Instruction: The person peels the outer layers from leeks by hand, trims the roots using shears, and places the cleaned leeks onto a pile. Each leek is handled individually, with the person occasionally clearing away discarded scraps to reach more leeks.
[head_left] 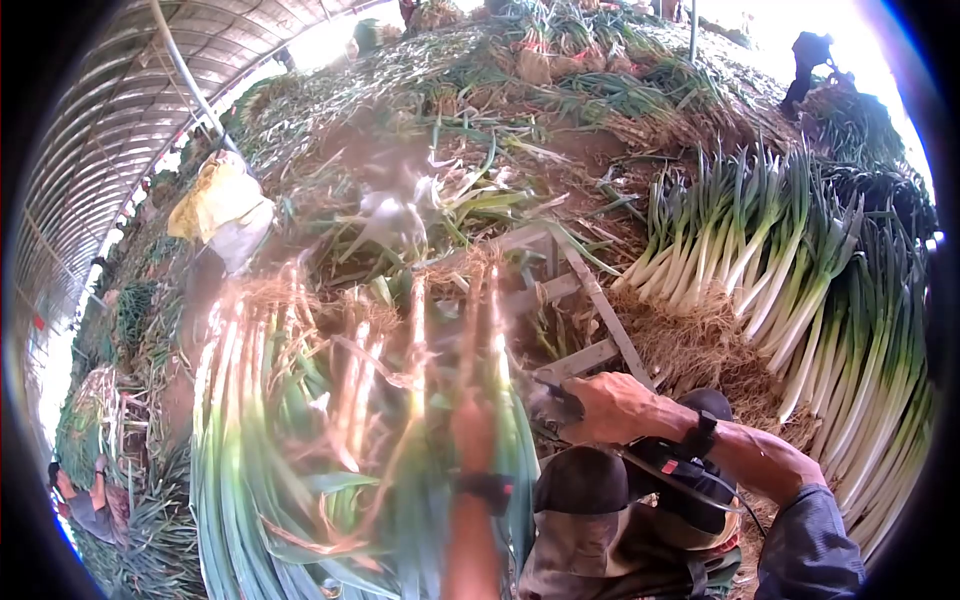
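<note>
My left hand [475, 425] is smeared by motion over the leeks in front of me, so its fingers cannot be made out. Beside it stand long leek stalks [499, 320], roots pointing away from me. To its left lie more loose leeks [232, 360] with white shanks and green leaves. My right hand [612, 405] is closed around a dark handheld tool [557, 404], mostly hidden by the fingers; its kind is unclear. Under that forearm, a black device [682, 478] with a thin cable rests by my knee.
A wooden frame [600, 290] stands ahead. Cleaned leeks [770, 240] lie in a long row at the right. A yellow and white sack [222, 205] is at the left. Other people [95, 510] appear at the lower left and the far right [806, 70]. Leaf scraps cover the ground.
</note>
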